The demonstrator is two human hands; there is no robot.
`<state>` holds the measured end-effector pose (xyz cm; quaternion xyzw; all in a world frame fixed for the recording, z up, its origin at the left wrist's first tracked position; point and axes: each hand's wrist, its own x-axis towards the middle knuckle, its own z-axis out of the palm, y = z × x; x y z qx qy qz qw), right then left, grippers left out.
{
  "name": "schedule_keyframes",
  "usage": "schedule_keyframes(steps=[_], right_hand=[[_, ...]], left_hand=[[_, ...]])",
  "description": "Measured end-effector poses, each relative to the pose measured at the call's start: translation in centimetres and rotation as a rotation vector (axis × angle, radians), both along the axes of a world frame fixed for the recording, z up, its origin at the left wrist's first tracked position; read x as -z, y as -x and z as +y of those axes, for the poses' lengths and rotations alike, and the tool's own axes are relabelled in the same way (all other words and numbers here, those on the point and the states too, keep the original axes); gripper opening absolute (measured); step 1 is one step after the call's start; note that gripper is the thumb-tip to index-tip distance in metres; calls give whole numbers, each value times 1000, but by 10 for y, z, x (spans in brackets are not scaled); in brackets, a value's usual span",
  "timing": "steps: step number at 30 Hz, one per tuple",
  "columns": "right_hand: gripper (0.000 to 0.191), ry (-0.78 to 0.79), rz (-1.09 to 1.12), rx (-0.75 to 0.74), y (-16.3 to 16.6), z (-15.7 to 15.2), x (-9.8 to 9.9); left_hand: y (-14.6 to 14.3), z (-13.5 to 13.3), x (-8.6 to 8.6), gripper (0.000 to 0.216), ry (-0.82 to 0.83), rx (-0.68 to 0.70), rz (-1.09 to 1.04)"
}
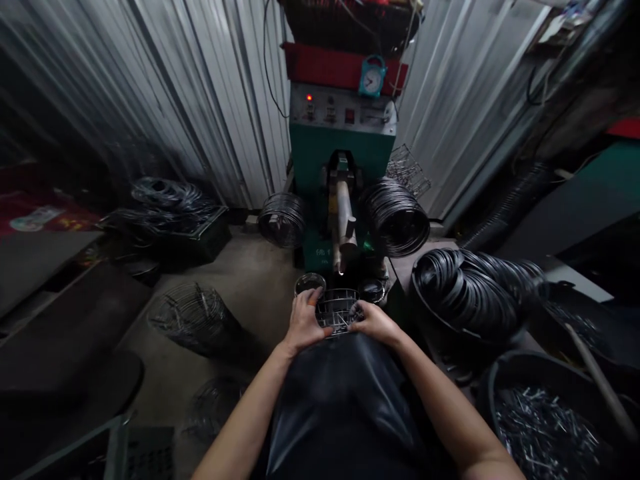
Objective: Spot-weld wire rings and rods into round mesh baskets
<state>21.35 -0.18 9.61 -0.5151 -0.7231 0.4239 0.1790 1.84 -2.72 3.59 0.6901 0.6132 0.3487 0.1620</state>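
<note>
Close in front of my dark apron, a round wire frame sits between my two hands. Fingers and thumb of my left hand grip its left side. My right hand pinches its right side, where small wire pieces show near the fingertips. Just beyond the frame is the spot welder's electrode tip, below a pale cylindrical arm. Two small round containers stand beside the frame: one behind my left hand, another behind my right.
The green machine carries a lit red lamp and a teal clock. Wire-ring bundles hang at its left and right. A tub of black rings and a bucket of metal pins stand right; stacked wire frames stand left.
</note>
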Motion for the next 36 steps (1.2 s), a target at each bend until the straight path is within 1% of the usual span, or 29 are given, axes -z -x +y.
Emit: schedule_keyframes(steps=[3,5,7,10,12,14,16,18,20,22,25,27,30,36], right_hand=[[20,-43,-43,78,8,2,6],[18,-92,-18,113,9,-3,10],[20,-82,-1,86,7,-8,10],[26,11,-47,19,2,-10,7],[27,15,-82,36,1,-8,8],[23,-75,-78,91,5,-8,12],[16,-212,-82,134,11,-9,19],[14,-308,-116,136,16,-13,26],[16,-326,-111,70,16,-16,31],[19,-319,-57,-47,12,-15,32],[22,-337,-12,-232,3,-10,28],[21,-359,-30,-307,-1,-7,25],[26,-388,-76,-323,-3,-3,24],[20,-457,-110,-272,-2,3,32]], left_hand=[[-12,-5,-18,90,4,13,122],[-14,-5,-25,88,15,15,153],[-14,-5,-28,87,23,7,167],[-14,-5,-29,88,28,4,179],[-15,-6,-29,88,22,24,190],[-17,-8,-30,86,17,50,207],[-19,-8,-31,86,25,55,219],[-19,-8,-31,86,43,45,218],[-17,-7,-30,86,64,37,206],[-14,-6,-30,86,85,39,191],[-11,-3,-31,85,102,29,166],[-10,0,-32,84,107,23,151],[-10,4,-33,84,107,35,134],[-10,16,-32,85,122,74,138]])
